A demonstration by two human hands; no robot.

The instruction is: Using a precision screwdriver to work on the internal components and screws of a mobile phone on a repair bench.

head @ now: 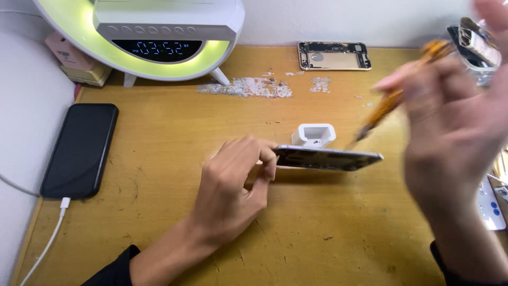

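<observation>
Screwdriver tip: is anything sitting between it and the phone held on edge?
Nothing visible. The orange screwdriver in the right hand points across bare air to the phone, gripped by the left hand.

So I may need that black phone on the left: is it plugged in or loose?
Plugged in. The white cable enters the bottom edge of the black phone, which lies flat and dark-screened on the table.

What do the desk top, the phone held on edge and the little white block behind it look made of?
Desk top: wood or wood veneer, tan, scratched, with a white patch where the surface has peeled.
Phone: likely metal shell, glossy glints along its edge; left hand pinches one end.
White block: matte moulded plastic, probably.
</observation>
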